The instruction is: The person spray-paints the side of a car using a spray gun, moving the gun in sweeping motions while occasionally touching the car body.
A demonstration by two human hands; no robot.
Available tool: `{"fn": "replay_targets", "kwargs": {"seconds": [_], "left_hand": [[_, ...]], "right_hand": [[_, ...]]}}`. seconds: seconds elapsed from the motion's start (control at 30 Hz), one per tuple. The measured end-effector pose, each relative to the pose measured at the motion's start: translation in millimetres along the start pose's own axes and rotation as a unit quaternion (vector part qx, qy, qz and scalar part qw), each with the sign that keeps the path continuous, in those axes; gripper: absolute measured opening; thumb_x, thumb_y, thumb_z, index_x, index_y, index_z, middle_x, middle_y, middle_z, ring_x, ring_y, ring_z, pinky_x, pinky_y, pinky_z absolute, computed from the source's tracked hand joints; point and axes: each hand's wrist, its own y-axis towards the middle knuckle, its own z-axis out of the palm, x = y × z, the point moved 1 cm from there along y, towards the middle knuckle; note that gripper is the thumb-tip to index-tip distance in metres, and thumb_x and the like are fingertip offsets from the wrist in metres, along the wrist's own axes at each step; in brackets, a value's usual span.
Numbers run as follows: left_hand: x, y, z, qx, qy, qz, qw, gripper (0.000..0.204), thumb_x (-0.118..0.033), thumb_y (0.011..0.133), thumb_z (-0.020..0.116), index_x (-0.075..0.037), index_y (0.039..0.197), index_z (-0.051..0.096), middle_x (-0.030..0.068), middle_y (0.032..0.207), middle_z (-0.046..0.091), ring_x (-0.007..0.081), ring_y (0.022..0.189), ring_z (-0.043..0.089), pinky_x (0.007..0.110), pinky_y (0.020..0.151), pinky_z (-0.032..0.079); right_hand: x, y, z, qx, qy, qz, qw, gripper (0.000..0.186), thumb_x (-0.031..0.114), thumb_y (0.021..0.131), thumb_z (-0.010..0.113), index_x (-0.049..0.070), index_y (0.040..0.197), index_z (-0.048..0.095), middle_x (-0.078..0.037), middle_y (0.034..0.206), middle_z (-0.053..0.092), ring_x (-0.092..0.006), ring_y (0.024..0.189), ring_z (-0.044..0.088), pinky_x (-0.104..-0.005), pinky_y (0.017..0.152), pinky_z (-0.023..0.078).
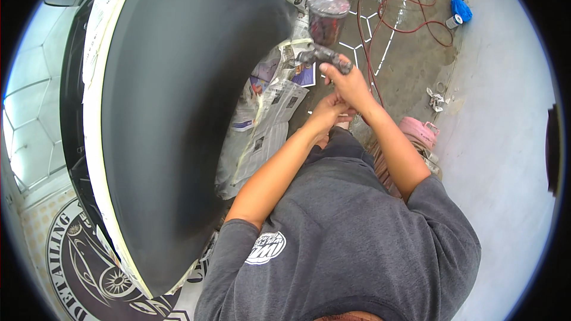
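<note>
My right hand (351,86) is wrapped round the handle of a paint-stained spray gun (321,54), with its cup (327,21) on top, clouded and streaked with dark red. The gun's front end points left toward a large curved car panel (178,95) coated matte dark grey, and is apart from it. Close below, my left hand (326,113) is closed, its fingers against the underside of my right hand. What those fingers hold, if anything, is hidden. Newspaper masking (262,125) runs along the panel's near right edge, and pale masking tape (95,107) borders its left side.
A dark red hose (364,18) lies looped on the floor at the upper right. Near the pale wall (499,142) are a can with a blue cover (460,10), crumpled scraps (436,101) and a pink bucket-like container (419,131). A round printed floor graphic (107,267) is at lower left.
</note>
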Motion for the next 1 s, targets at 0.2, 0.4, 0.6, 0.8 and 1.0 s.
{"fn": "replay_targets", "kwargs": {"seconds": [0.2, 0.4, 0.6, 0.8, 1.0], "left_hand": [[-16.0, 17.4, 13.0, -0.013, 0.013, -0.002, 1.0, 0.027, -0.022, 0.105, 0.057, -0.009, 0.128, 0.058, 0.0049, 0.121, 0.065, 0.0163, 0.11, 0.065, 0.034, 0.096, 0.053], [-17.6, -23.8, -3.5, 0.063, 0.104, -0.031, 0.992, 0.033, -0.018, 0.101, 0.061, -0.007, 0.132, 0.057, 0.0066, 0.124, 0.065, 0.0156, 0.112, 0.064, 0.033, 0.097, 0.053], [24.8, -83.6, -53.9, 0.013, 0.126, -0.019, 0.992, 0.042, -0.014, 0.1, 0.063, -0.004, 0.14, 0.054, 0.0111, 0.134, 0.063, 0.0188, 0.116, 0.063, 0.034, 0.098, 0.052], [118.3, -123.9, -131.2, -0.219, 0.083, -0.06, 0.97, 0.04, -0.02, 0.099, 0.065, -0.005, 0.136, 0.058, 0.0089, 0.126, 0.068, 0.0174, 0.112, 0.064, 0.031, 0.09, 0.052], [198.2, -162.5, -184.5, -0.381, 0.066, -0.079, 0.919, 0.04, -0.024, 0.098, 0.064, -0.006, 0.134, 0.06, 0.0064, 0.118, 0.068, 0.0148, 0.102, 0.064, 0.031, 0.083, 0.052]], "right_hand": [[9.8, 12.7, -15.0, -0.071, -0.021, 0.045, 0.996, 0.036, 0.039, 0.095, 0.071, 0.004, 0.099, 0.064, -0.004, 0.075, 0.066, -0.0102, 0.069, 0.058, -0.0299, 0.065, 0.048], [35.6, -22.8, -8.7, 0.031, -0.04, 0.034, 0.998, 0.034, 0.035, 0.096, 0.071, 0.004, 0.105, 0.065, -0.003, 0.077, 0.065, -0.0091, 0.072, 0.058, -0.0297, 0.065, 0.048], [58.2, -49.0, -12.0, 0.212, 0.031, 0.074, 0.974, 0.029, 0.028, 0.098, 0.067, 0.005, 0.116, 0.061, -0.001, 0.078, 0.066, -0.0068, 0.049, 0.052, -0.024, 0.045, 0.04], [45.7, -19.0, -19.6, 0.128, 0.05, 0.037, 0.99, 0.033, 0.034, 0.098, 0.068, 0.008, 0.117, 0.062, 0.002, 0.076, 0.064, -0.0057, 0.048, 0.048, -0.024, 0.044, 0.038], [15.2, 23.0, -46.9, -0.002, 0.042, 0.044, 0.998, 0.036, 0.038, 0.097, 0.069, 0.007, 0.115, 0.063, -0.001, 0.075, 0.063, -0.0078, 0.043, 0.049, -0.0255, 0.04, 0.038]]}}
